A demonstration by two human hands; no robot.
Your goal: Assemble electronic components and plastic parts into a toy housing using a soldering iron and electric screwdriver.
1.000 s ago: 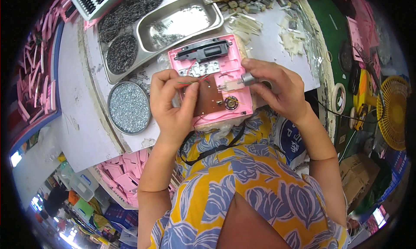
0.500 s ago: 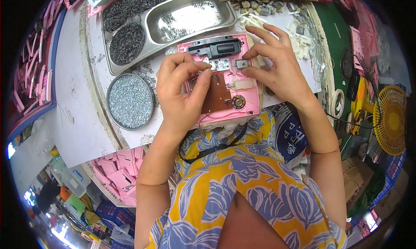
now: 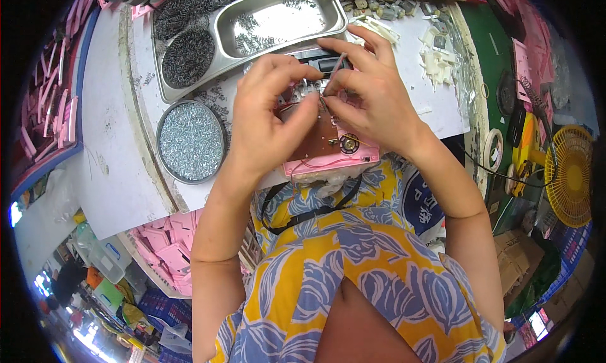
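Observation:
Both hands are over a pink plastic casing (image 3: 328,165) holding a brown circuit board (image 3: 309,139), a black part (image 3: 328,65) and a round dark speaker-like piece (image 3: 349,144). At the casing's upper middle, my left hand (image 3: 268,113) has its thumb and forefinger closed beside a small silvery metal plate (image 3: 306,88); whatever they pinch is too small to make out. My right hand (image 3: 375,88) is closed close beside it, fingertips over the same spot. A thin straight greyish piece (image 3: 335,72) shows along its fingers; its kind is unclear. The hands hide much of the casing's upper part.
Left of the casing stands a round dish of small silvery screws (image 3: 190,142). Behind is a metal tray (image 3: 278,44) with many dark springs. White plastic parts (image 3: 439,66) lie to the right, and pink pieces (image 3: 170,249) fill a container at lower left. A yellow fan (image 3: 568,173) stands far right.
My right hand has moved left, away from the small grey block it was touching, to meet my left fingertips. The left hand has shifted slightly right and up.

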